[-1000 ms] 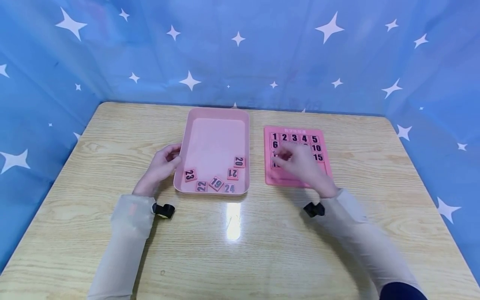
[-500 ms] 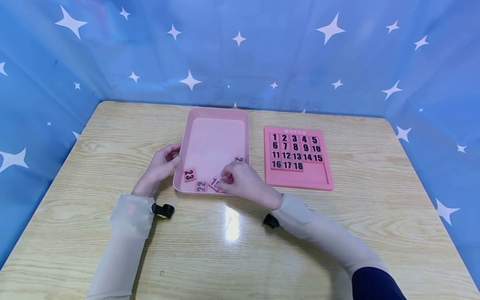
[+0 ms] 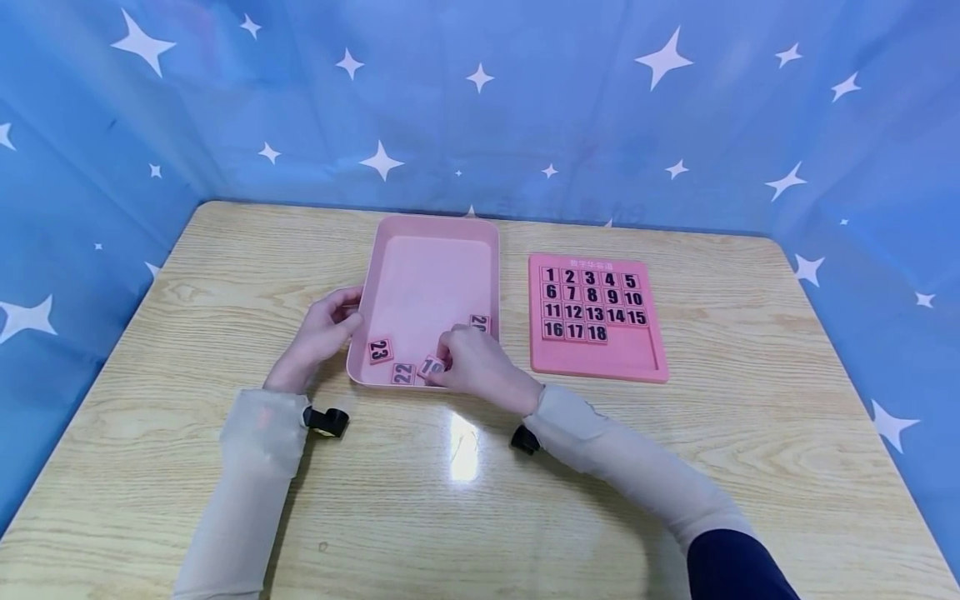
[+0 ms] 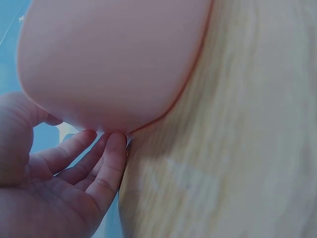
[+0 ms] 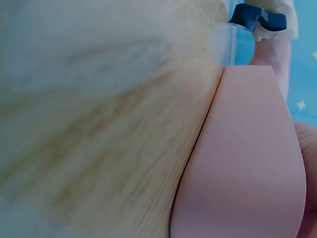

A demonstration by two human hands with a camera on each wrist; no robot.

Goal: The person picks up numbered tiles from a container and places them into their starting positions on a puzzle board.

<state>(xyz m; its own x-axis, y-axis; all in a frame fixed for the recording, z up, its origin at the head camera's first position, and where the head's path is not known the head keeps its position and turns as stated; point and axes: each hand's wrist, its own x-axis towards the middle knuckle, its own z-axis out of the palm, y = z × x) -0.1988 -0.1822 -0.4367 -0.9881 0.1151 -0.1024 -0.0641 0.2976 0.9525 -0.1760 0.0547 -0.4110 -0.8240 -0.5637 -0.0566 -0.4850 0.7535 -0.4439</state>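
The pink tray lies on the table with loose number tiles near its front end. My left hand is at its left side; in the left wrist view the fingertips touch the outer wall. Reaching in over the front right corner, my right hand pinches the 19 tile at its right edge. Left of that lie the 22 tile and the 23 tile. The 20 tile is partly covered by the right hand. The right wrist view shows only the tray's wall, not the fingertips.
Right of the tray lies a pink number board, with tiles 1 to 18 set in rows and a bare recess at the lower right. Both stand on a wooden table. A blue curtain with white stars hangs behind and at the sides.
My right hand has moved left from the number board into the tray and onto the 19 tile. Tile 18 shows on the board, uncovered. The left hand has stayed at the tray's side.
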